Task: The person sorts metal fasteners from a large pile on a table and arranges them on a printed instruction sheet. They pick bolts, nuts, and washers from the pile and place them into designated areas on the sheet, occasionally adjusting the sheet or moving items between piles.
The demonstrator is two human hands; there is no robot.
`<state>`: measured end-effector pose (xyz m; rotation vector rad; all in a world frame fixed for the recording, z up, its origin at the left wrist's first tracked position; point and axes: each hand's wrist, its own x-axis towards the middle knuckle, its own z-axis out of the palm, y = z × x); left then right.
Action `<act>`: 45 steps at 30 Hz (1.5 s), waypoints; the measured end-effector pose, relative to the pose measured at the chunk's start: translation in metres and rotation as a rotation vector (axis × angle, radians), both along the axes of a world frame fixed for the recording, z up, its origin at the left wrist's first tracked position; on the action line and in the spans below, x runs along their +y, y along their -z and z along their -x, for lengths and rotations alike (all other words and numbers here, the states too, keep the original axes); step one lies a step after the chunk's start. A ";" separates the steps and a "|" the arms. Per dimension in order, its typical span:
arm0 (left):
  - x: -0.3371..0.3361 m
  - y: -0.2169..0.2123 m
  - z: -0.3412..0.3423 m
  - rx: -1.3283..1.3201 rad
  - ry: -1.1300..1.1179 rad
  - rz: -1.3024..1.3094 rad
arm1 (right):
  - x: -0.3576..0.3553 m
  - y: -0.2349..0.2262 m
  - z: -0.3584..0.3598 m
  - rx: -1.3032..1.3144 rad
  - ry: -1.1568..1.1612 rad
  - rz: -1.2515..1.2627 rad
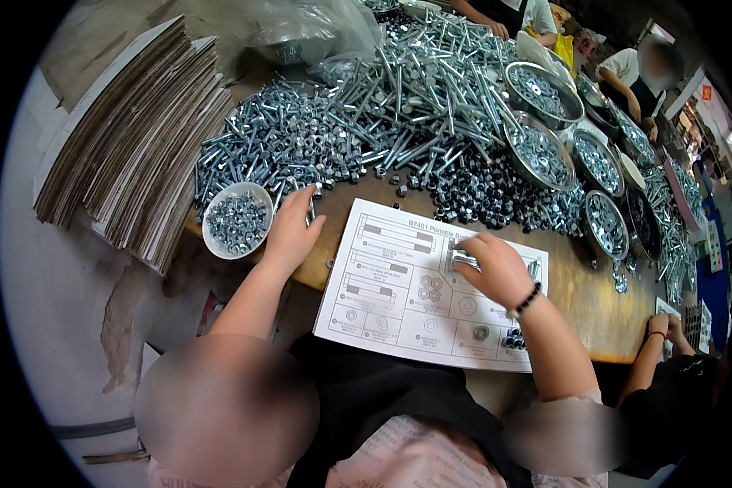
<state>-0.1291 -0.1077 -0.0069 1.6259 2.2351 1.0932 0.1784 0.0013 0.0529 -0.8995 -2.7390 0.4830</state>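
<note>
Centrally, a white parts sheet (415,285) printed with grey bolt and nut diagrams lay flat on the wooden counter (594,301), a stack of flattened cardboard (130,138) at far left. The right hand (496,268) rested on the sheet's upper right, fingers curled around a few silver bolts (464,259). The left hand (291,232), fingers spread and loose, touched the edge of the bolt pile (301,146), just beside a white bowl (237,220) of nuts.
</note>
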 end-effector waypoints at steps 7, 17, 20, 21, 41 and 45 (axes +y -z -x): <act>0.065 0.013 0.003 0.464 0.057 0.034 | 0.068 0.049 0.099 0.009 0.105 0.104; 0.072 0.029 0.019 0.478 0.177 0.142 | 0.088 0.072 0.184 -0.128 0.080 -0.210; 0.063 0.019 0.020 0.255 0.152 0.176 | 0.091 0.081 0.187 -0.055 -0.021 -0.175; 0.060 0.016 0.018 0.271 0.148 0.175 | 0.092 0.082 0.186 -0.069 -0.058 -0.119; 0.059 0.022 0.017 0.319 0.164 0.162 | 0.078 0.067 0.200 -0.221 -0.238 0.029; 0.057 0.014 0.010 0.430 0.206 0.157 | 0.078 0.068 0.194 -0.150 -0.185 0.017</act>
